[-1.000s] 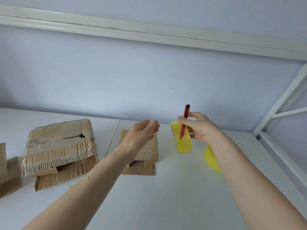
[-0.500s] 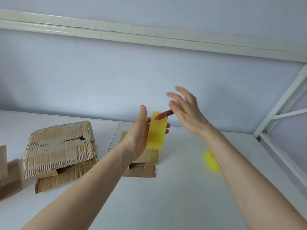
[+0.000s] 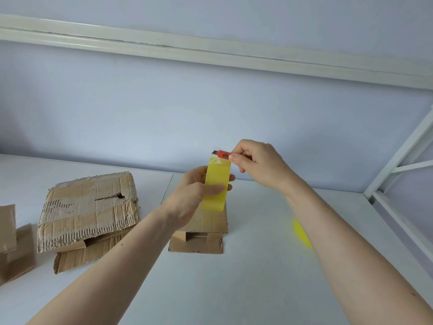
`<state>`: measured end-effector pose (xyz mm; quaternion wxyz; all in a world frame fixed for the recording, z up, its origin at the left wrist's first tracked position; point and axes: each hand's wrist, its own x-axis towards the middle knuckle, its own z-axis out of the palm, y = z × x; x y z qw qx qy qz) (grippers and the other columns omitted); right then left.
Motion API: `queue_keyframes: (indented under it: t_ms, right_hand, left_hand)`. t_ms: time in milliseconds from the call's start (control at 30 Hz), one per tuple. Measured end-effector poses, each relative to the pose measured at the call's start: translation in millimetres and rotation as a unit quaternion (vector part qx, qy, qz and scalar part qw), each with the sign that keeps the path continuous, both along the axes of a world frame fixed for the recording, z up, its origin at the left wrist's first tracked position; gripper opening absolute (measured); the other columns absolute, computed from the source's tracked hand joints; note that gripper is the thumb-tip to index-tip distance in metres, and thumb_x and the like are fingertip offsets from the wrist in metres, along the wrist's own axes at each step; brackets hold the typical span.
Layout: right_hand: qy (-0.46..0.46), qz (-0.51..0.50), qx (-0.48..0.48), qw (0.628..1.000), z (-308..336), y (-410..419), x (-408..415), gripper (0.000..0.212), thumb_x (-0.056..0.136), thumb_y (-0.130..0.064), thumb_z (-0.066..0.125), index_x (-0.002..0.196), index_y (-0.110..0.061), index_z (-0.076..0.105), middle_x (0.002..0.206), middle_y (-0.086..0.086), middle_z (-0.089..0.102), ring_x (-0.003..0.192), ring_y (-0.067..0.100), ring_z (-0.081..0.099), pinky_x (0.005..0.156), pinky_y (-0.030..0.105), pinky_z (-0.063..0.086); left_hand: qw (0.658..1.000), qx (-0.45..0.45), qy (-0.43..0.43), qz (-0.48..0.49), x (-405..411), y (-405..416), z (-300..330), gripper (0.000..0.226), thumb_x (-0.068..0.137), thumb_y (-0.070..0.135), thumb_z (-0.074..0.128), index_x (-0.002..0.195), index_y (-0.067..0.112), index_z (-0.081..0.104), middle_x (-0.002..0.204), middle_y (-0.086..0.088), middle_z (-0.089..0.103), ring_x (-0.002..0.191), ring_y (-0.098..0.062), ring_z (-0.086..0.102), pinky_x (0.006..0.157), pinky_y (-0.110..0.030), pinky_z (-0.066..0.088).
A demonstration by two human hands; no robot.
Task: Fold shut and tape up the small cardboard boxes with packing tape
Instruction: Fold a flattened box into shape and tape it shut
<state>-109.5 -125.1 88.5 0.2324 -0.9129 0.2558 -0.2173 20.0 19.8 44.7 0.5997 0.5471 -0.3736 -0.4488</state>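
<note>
Forearms reached forward from the lower corners and met above the white counter point(image 3: 257, 277). Left hand point(image 3: 187, 195) was raised with the wrist bent, its thumb and fingers curled round a yellow roll of packing tape point(image 3: 215, 186) held on edge in the air. Right hand point(image 3: 257, 163) was just above and to the right of the roll, fingers bent and pinching a red utility knife point(image 3: 222, 154), whose tip lay at the roll's top edge beside a short lifted end of tape. Directly below the hands, a small cardboard box point(image 3: 201, 233) lay on the counter with its near end flaps open. A larger, torn cardboard box point(image 3: 89, 207) lay to the left, well apart, and more cardboard pieces point(image 3: 11, 242) at the left edge. A yellow object point(image 3: 301, 233) showed partly behind the right forearm.
</note>
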Motion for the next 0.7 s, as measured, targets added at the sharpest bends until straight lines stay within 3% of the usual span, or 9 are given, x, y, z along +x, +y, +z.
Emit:
queue_keyframes:
  t_ms: [100, 200, 267, 367, 500, 600, 700]
  right_hand:
    - [-0.038, -0.042, 0.017, 0.998, 12, -4, 5, 0.021, 0.095, -0.034, 0.063, 0.075, -0.029, 0.061, 0.062, -0.011, 0.062, 0.064, 0.009, 0.054, 0.07, 0.034, 0.043]
    - [-0.039, -0.043, 0.052, 0.997, 21, -6, 8, 0.022, 0.094, -0.041, 0.06, 0.078, -0.026, 0.064, 0.065, -0.01, 0.063, 0.069, 0.013, 0.056, 0.074, 0.036, 0.046]
    - [0.001, -0.02, 0.068, 0.997, 24, -2, 7, 0.029, 0.095, -0.05, 0.058, 0.082, -0.025, 0.065, 0.07, -0.007, 0.063, 0.071, 0.012, 0.057, 0.071, 0.033, 0.043]
    - [0.035, -0.02, 0.03, 0.999, 22, -1, 12, 0.029, 0.094, -0.05, 0.063, 0.08, -0.024, 0.066, 0.07, -0.005, 0.06, 0.073, 0.016, 0.057, 0.068, 0.032, 0.04]
    - [0.013, -0.08, -0.016, 0.997, 27, -4, 22, 0.036, 0.094, -0.051, 0.061, 0.084, -0.018, 0.07, 0.065, -0.008, 0.053, 0.068, 0.015, 0.049, 0.06, 0.032, 0.032]
    - [-0.001, -0.098, -0.024, 0.995, 36, -10, 28, 0.04, 0.094, -0.051, 0.061, 0.088, -0.012, 0.071, 0.067, -0.004, 0.054, 0.066, 0.015, 0.049, 0.06, 0.032, 0.032]
    - [0.09, -0.092, -0.042, 0.991, 16, -13, 35, 0.045, 0.094, -0.054, 0.058, 0.089, -0.011, 0.069, 0.072, 0.001, 0.057, 0.074, 0.022, 0.056, 0.058, 0.03, 0.031]
  left_hand:
    - [0.999, 0.018, 0.009, 0.028, -1, 2, 5, 0.049, 0.091, 0.014, 0.071, 0.133, 0.003, 0.048, 0.108, -0.006, 0.077, 0.1, -0.024, 0.073, 0.094, -0.048, 0.054]
    - [0.997, 0.037, -0.001, 0.062, -1, 5, 11, 0.051, 0.098, 0.027, 0.063, 0.137, 0.018, 0.031, 0.088, -0.001, 0.079, 0.082, -0.019, 0.076, 0.076, -0.034, 0.061]
    - [0.997, 0.049, -0.007, 0.064, -3, 10, 11, 0.04, 0.101, 0.032, 0.058, 0.134, 0.022, 0.04, 0.088, -0.005, 0.078, 0.078, -0.02, 0.074, 0.07, -0.032, 0.06]
    - [0.996, 0.062, 0.028, 0.048, -8, 18, 14, 0.029, 0.101, 0.025, 0.06, 0.128, 0.024, 0.053, 0.1, -0.012, 0.077, 0.083, -0.025, 0.074, 0.076, -0.037, 0.059]
    - [0.994, 0.082, 0.071, 0.021, -8, 26, 27, 0.041, 0.091, 0.007, 0.068, 0.126, 0.022, 0.052, 0.098, -0.019, 0.076, 0.087, -0.031, 0.073, 0.089, -0.044, 0.057]
    - [0.989, 0.109, 0.099, 0.002, -13, 35, 31, 0.029, 0.096, 0.018, 0.066, 0.119, 0.009, 0.052, 0.089, -0.023, 0.072, 0.071, -0.032, 0.068, 0.077, -0.042, 0.058]
    - [0.983, 0.132, 0.126, -0.019, -22, 46, 25, 0.033, 0.091, 0.01, 0.069, 0.12, 0.006, 0.054, 0.093, -0.023, 0.074, 0.074, -0.033, 0.071, 0.074, -0.044, 0.06]
